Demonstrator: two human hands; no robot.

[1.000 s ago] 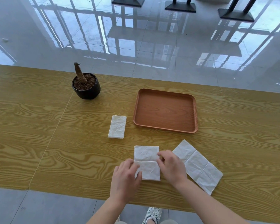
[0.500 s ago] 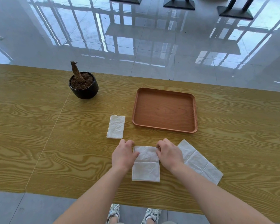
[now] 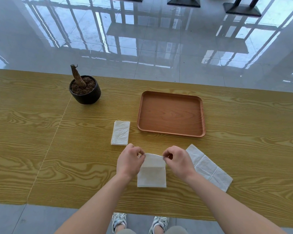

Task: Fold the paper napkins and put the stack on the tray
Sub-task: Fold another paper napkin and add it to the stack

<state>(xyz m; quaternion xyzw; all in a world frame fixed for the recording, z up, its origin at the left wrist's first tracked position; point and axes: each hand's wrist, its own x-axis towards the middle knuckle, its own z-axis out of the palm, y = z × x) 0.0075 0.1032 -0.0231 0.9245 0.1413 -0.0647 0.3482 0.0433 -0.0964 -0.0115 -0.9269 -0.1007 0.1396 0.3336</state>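
Head view: left hand (image 3: 129, 162) and right hand (image 3: 178, 162) pinch napkin (image 3: 151, 173) far corners, lifted off yellow woodgrain table (image 3: 41, 141) near its front edge; tray (image 3: 171, 114) bare, glossy tiled floor (image 3: 159, 48) behind.

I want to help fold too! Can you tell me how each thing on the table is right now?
Left hand: pinching the middle napkin's far left corner.
Right hand: pinching its far right corner.
Middle white paper napkin: far edge lifted, half-folded.
Small white folded napkin: folded, flat, beside the tray.
Long white unfolded napkin: open, flat.
Brown wooden rectangular tray: empty.
Black round plant pot: upright.
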